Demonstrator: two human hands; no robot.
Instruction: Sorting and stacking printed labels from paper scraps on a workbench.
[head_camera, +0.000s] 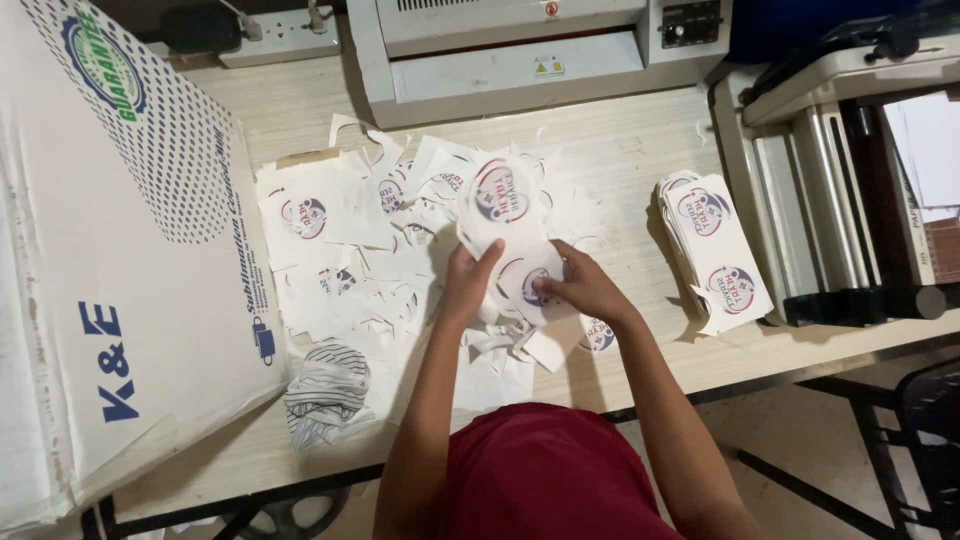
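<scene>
My left hand (470, 280) and my right hand (582, 287) both grip a white printed paper strip (503, 222) with round red-and-blue emblems, held upright over the wooden table (640, 140). The left hand holds its left edge and the right hand pinches its lower right part. Beneath and around the hands lies a heap of white paper offcuts and printed pieces (350, 250).
A neat stack of cut printed sheets (715, 250) lies to the right. A large white paper package (110, 250) fills the left side. A laminating machine (520, 50) stands at the back, another machine (850, 180) at the right. A striped cloth (325, 390) lies near the front edge.
</scene>
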